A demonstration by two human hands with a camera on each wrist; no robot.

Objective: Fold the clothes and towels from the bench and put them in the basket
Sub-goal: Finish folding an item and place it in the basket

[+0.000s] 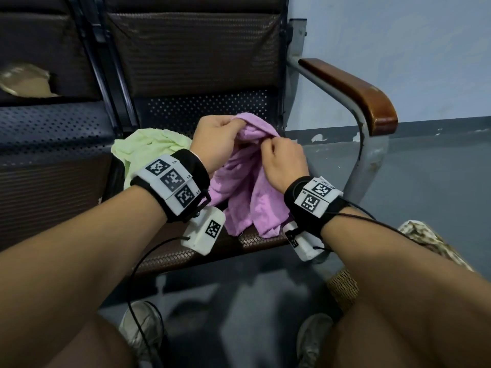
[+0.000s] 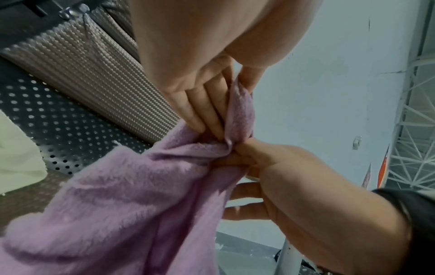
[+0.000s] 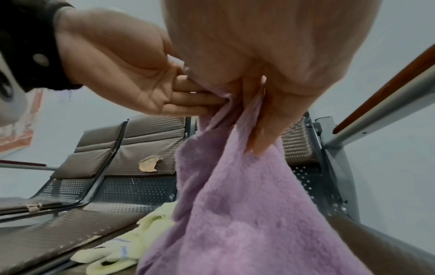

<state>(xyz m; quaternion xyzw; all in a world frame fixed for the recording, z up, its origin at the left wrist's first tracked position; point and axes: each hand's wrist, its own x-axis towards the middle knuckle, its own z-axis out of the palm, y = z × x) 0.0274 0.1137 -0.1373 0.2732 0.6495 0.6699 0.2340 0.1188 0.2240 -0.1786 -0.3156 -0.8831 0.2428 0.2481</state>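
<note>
Head view: both hands are working the purple towel (image 1: 247,181) above the bench (image 1: 186,251) seat. Left hand (image 1: 215,140) is gripping the bunched top edge, fingers curled over the fabric. Right hand (image 1: 283,162) is pinching the same edge just beside it, thumb and forefinger closed on the cloth. Rest of the towel is hanging down, lower end touching the woven seat pad.

Left wrist view is confirming it: left fingers (image 2: 200,104) are lying along a fold of the purple towel (image 2: 117,204), thumb on the other side; right hand (image 2: 277,171) is pinching right against them.

Right wrist view: right fingers (image 3: 263,130) are clamping the towel (image 3: 247,214), left hand (image 3: 132,74) is tucking its fingertips into the fold.

Pale green towel (image 1: 148,150) is lying crumpled on the seat, just left of the purple one and partly behind the left wrist. Wicker basket (image 1: 342,288) is showing at lower right on the floor, mostly hidden by the right forearm, patterned cloth (image 1: 425,237) inside.

Writing: wrist bands are carrying black-and-white square markers; small labels on the left band (image 1: 172,181) are reading L3, L2, L1. Right band (image 1: 316,195) labels are too small to read. Orange poster (image 3: 21,119) on the wall is blurred, illegible.
</note>
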